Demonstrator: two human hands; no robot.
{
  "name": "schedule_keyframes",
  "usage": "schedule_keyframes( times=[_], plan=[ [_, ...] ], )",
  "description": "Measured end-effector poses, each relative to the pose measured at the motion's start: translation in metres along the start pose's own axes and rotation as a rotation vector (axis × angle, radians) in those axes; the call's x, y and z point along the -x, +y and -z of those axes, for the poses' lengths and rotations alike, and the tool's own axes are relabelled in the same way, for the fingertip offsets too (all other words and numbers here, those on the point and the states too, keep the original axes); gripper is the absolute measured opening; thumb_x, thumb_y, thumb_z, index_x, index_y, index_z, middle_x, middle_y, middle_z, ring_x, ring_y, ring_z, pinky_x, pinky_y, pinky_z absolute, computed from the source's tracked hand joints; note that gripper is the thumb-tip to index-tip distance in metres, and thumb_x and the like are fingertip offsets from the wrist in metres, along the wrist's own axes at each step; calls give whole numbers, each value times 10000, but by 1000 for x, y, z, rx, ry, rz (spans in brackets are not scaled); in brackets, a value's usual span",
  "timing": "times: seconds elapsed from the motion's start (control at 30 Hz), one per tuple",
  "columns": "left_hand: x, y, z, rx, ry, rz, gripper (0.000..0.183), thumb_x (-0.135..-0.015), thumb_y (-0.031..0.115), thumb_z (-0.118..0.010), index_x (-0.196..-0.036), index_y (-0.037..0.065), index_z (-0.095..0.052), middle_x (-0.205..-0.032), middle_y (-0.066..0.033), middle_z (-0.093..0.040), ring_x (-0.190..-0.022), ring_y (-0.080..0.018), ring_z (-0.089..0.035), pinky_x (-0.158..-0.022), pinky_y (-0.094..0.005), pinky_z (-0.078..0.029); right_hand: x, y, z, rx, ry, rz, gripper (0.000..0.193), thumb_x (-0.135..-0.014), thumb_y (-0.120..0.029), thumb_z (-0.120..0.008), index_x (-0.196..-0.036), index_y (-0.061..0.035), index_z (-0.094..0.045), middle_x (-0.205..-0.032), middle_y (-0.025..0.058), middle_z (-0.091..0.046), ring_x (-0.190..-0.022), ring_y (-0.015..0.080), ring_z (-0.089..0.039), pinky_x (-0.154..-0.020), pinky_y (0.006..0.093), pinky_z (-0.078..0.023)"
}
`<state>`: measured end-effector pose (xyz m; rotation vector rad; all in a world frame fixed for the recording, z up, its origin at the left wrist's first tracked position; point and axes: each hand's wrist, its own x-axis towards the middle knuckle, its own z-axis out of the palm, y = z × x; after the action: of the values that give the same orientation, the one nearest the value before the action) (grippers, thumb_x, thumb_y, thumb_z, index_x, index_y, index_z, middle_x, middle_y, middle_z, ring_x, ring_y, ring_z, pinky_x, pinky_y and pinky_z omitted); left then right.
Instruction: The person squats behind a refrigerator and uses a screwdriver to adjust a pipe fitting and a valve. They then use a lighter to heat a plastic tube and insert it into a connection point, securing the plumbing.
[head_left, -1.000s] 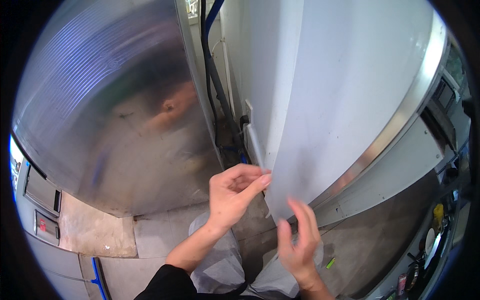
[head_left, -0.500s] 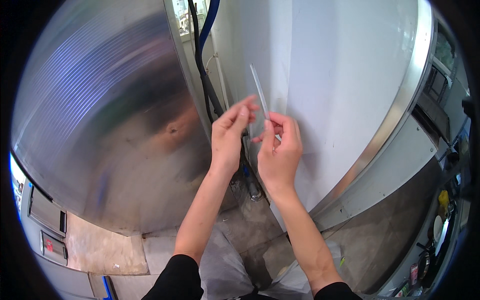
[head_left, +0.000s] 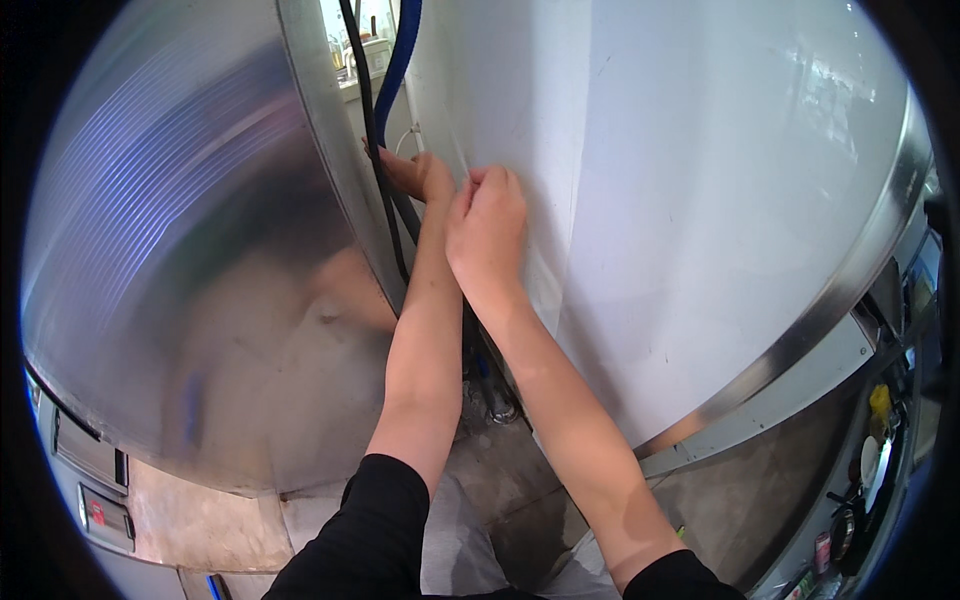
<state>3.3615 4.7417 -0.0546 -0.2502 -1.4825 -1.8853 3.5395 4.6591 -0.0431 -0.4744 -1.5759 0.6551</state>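
My left hand (head_left: 407,174) reaches into the narrow gap between a metal panel and a white panel. Its fingers stretch leftward behind a thin black hose (head_left: 361,70), with the tips just showing past it; I cannot tell whether they grip it. A thick blue hose (head_left: 401,60) hangs down just above this hand. Close beside it on the right, against the white panel (head_left: 680,200), my right hand (head_left: 490,225) is closed in a pinch. A thin, clear strip (head_left: 459,152) sticks up from its fingers, faint against the white behind.
A shiny, brushed metal panel (head_left: 180,300) stands close on the left. Below my hands, hoses run down to a metal fitting (head_left: 503,410) at the tiled floor (head_left: 510,465). Far right, a low shelf holds a can (head_left: 823,550) and other kitchen items.
Both hands have moved up and left, away from each other's fingertips. The left hand has gone into the gap by the hoses. The right hand has turned, still pinching the clear strip.
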Motion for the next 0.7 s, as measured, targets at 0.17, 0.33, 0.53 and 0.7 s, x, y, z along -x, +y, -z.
schedule_keyframes(
  times=[0.17,0.33,0.53,0.7],
  plan=[
    [-22,-4,-8,82,-100,302,738,-867,-96,-445,-1569,130,-471,-1490,-213,-595,-1375,-357,-584,-1203,-411,-402,-24,12,-37,8,-6,-105,130,-949,-43,-601,-1007,69,-636,-1024,261,-672,-967,461,-661,-864,522,-530],
    [-30,-27,-19,342,-24,202,687,-813,-190,-333,-1405,-8,-629,-1388,-223,-674,-1323,-329,-637,-1173,-399,-456,-38,30,-62,11,-52,-89,138,-931,-22,-596,-1003,80,-653,-1006,280,-691,-974,473,-672,-876,532,-532],
    [-39,-43,-25,465,-39,212,654,-831,-197,-327,-1383,-40,-639,-1372,-195,-689,-1311,-287,-649,-1160,-385,-471,-38,44,-80,3,-85,-105,136,-918,-23,-617,-988,85,-662,-991,287,-697,-966,472,-675,-878,532,-530],
    [-38,-42,-26,408,-67,215,659,-817,-205,-333,-1379,-48,-638,-1377,-211,-681,-1309,-299,-652,-1167,-393,-461,-41,50,-86,-45,-80,-124,116,-913,-23,-634,-954,74,-681,-969,269,-706,-971,455,-679,-887,532,-523]
  ],
)
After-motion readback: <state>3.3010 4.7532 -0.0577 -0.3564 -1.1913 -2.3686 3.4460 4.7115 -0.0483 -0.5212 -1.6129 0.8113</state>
